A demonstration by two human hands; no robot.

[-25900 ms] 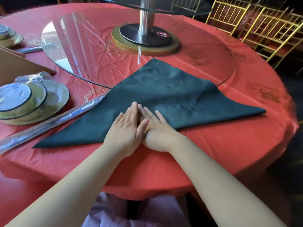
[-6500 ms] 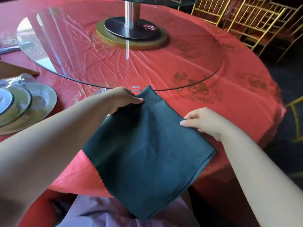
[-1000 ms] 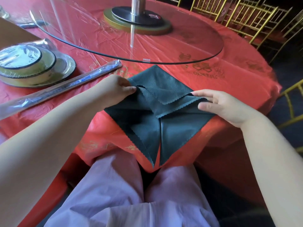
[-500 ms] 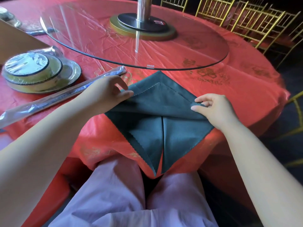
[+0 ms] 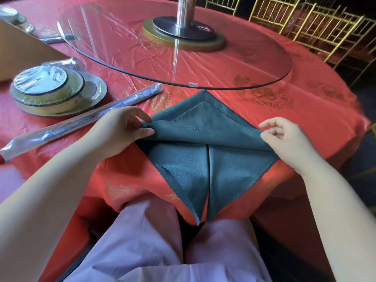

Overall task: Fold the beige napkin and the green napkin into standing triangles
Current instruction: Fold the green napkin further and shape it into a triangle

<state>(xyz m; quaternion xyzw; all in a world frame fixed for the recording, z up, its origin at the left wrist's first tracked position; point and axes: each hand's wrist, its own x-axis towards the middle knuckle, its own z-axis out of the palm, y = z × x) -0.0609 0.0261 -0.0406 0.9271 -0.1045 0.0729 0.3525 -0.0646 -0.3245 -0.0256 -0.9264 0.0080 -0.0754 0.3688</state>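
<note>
Green napkin [image 5: 203, 127], one; hands [image 5: 120, 133] [image 5: 284, 143], two

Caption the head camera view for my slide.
Left hand pinches, right hand touches, the side corners of the green napkin, a folded diamond overhanging the edge of the red tablecloth.

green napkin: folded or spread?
Folded, not standing: green napkin lies diamond-shaped, two flaps meeting at a centre seam.

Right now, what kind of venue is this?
Probably a banquet hall or restaurant dining room: a round table in a red tablecloth with a glass lazy Susan, a shrink-wrapped tableware set, and gold banquet chairs behind.
</note>
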